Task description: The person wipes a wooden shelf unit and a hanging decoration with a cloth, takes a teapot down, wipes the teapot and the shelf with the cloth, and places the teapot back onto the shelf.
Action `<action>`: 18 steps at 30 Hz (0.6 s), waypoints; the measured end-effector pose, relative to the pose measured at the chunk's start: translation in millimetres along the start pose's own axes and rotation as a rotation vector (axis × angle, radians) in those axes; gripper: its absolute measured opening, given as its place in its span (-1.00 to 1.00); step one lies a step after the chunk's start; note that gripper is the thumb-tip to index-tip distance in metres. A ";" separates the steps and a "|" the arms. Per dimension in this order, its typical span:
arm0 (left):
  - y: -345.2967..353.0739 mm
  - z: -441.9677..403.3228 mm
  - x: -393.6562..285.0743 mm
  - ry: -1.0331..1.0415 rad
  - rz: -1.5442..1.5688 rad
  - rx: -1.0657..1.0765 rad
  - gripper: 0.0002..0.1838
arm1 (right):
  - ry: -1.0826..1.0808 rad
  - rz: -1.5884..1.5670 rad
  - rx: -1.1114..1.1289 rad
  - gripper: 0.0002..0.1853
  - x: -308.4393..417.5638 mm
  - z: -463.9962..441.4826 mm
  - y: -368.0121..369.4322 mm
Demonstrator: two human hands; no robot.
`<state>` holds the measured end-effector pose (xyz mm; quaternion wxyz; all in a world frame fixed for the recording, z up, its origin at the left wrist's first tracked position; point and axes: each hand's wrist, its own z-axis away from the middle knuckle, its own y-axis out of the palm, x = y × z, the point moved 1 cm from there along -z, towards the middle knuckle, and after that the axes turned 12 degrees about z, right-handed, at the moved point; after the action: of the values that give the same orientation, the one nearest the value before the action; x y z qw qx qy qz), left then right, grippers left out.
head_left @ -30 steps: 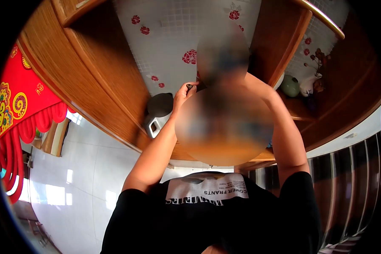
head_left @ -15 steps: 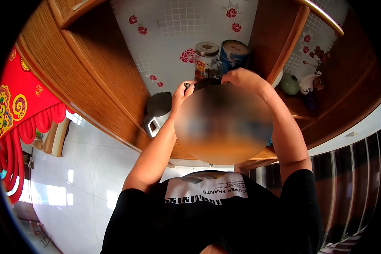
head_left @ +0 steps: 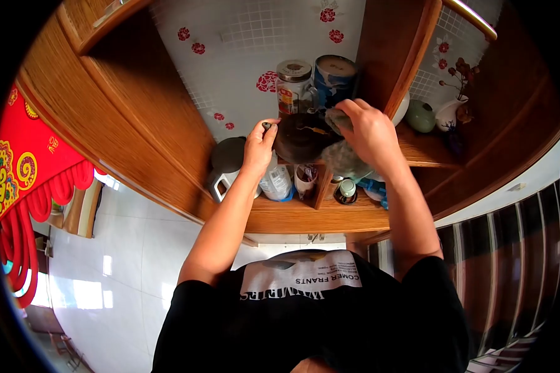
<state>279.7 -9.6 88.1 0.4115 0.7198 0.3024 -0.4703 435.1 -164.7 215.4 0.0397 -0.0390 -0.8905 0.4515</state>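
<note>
My left hand (head_left: 259,149) is closed at the left side of a dark round pot-like object (head_left: 300,142) with a small yellowish mark on top. A short dark stub (head_left: 267,125) pokes out between its thumb and fingers; whether the stub belongs to the pot is unclear. On the pot's other side, my right hand (head_left: 370,127) grips a grey cloth (head_left: 344,160), which hangs down and is smeared by motion. Just behind stand a glass jar with a metal lid (head_left: 294,71) and a blue patterned canister (head_left: 335,81).
A dark-topped kettle (head_left: 229,158) stands left of my forearm. Lower compartments hold a plastic bag (head_left: 276,182), a cup (head_left: 305,177) and a small green-lidded bottle (head_left: 347,188). A wooden divider (head_left: 399,59) rises at right; beyond it sit a green vase (head_left: 422,116) and a white vase (head_left: 449,113).
The dark pot, the grey cloth and the lower compartments now show where a blurred oval covered the view. My right hand has turned, its back now facing up. The whole view has shifted slightly.
</note>
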 end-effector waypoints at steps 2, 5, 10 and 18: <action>1.6 2.1 -2.4 -0.014 0.034 0.002 -0.82 | 0.068 -0.211 -0.018 -0.72 7.1 17.6 -2.6; 1.0 2.5 -5.2 -0.077 0.113 0.028 -0.80 | 0.205 -0.483 0.032 -0.74 3.2 47.1 30.1; 5.7 9.7 -22.3 -0.225 0.286 0.009 -0.60 | 0.342 -0.363 0.011 -0.74 -5.0 71.6 54.4; 52.4 -5.8 -81.5 0.395 -1.014 0.557 -0.66 | 0.413 -0.302 0.035 -0.67 -8.1 70.8 59.0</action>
<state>294.8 -33.5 181.0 -0.1312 0.6404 0.5434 -0.5266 437.7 -187.5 125.7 0.2886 0.0038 -0.8512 0.4385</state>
